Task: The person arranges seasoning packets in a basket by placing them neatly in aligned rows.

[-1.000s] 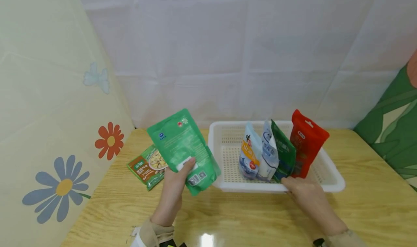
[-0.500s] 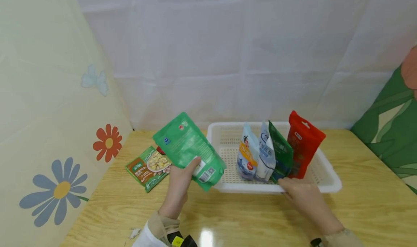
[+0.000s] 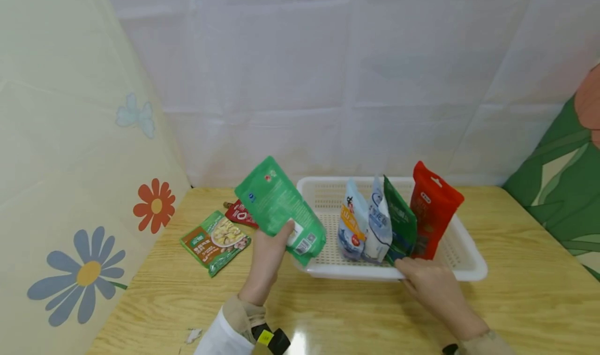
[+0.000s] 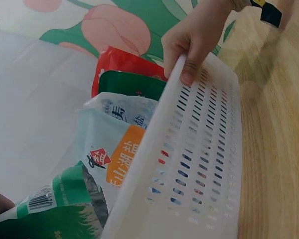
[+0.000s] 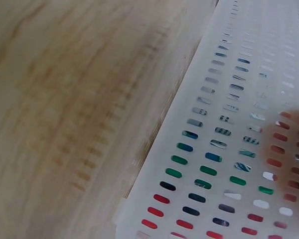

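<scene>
My left hand point(image 3: 268, 258) pinches a green pouch point(image 3: 280, 201) near its bottom end, thumb across the printed back. The pouch is tilted and overlaps the left end of a white perforated plastic basket point(image 3: 351, 273) in the head view. With my right hand point(image 3: 433, 290) I grip the basket's near rim; in the left wrist view its thumb point(image 4: 188, 74) lies on the outer wall. Inside the basket stand a light-blue-and-orange salt bag point(image 3: 351, 227), a blue-and-white bag point(image 3: 378, 225), a dark green bag point(image 3: 400, 219) and a red bag point(image 3: 432, 212), side by side.
Left of the basket, a brown-and-green food packet point(image 3: 216, 243) lies flat on the wooden table point(image 3: 337, 318). Behind it is a dark red pouch point(image 3: 241, 213), partly covered by the green one. A white sheet point(image 3: 290, 84) hangs behind the table.
My left hand has carried the green pouch rightward to the basket's left end, uncovering part of the dark red pouch. The right hand stays on the rim.
</scene>
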{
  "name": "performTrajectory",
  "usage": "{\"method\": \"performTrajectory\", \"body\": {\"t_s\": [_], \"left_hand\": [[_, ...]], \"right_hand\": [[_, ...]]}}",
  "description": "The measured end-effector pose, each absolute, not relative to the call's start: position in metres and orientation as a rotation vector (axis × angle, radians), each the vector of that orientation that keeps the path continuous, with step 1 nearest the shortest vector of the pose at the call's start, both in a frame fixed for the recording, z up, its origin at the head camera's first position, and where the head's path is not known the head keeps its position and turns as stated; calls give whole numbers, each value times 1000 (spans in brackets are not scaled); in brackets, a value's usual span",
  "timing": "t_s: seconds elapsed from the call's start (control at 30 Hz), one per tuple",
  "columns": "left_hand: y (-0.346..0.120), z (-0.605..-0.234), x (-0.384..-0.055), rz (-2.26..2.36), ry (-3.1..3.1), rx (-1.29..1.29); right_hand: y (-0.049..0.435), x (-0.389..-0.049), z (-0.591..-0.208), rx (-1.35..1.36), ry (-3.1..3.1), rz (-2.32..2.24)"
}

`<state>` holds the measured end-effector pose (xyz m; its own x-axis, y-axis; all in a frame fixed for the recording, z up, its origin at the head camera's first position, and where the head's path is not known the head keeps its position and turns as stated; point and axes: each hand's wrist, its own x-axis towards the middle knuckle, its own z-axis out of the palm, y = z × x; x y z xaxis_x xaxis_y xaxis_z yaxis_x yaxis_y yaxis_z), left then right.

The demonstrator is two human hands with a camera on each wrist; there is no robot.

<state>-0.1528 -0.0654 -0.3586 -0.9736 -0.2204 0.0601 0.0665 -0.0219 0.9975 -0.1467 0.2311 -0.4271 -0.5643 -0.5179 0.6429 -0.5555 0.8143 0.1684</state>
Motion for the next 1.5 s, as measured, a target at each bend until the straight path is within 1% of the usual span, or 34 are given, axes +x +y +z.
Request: {"method": "performTrajectory", "body": {"t_s": [0.2, 0.57, 0.77, 0.97, 1.5], "left_hand": [[-59, -360, -161, -1996, -2135, 119], [-46, -366, -169, -1946, -2219, 96], [-38, -370, -178, -1922, -2232, 30], [-30, -369, -183, -1883, -2305, 81], [-25, -376, -192, -1813, -2318, 108]], "right_hand": [[232, -147, -426, 808, -2278, 78], [232, -147, -427, 816, -2264, 55], [229, -147, -428, 800, -2267, 60], [229, -145, -425, 782, -2303, 36], [229, -145, -427, 770, -2312, 37]]}}
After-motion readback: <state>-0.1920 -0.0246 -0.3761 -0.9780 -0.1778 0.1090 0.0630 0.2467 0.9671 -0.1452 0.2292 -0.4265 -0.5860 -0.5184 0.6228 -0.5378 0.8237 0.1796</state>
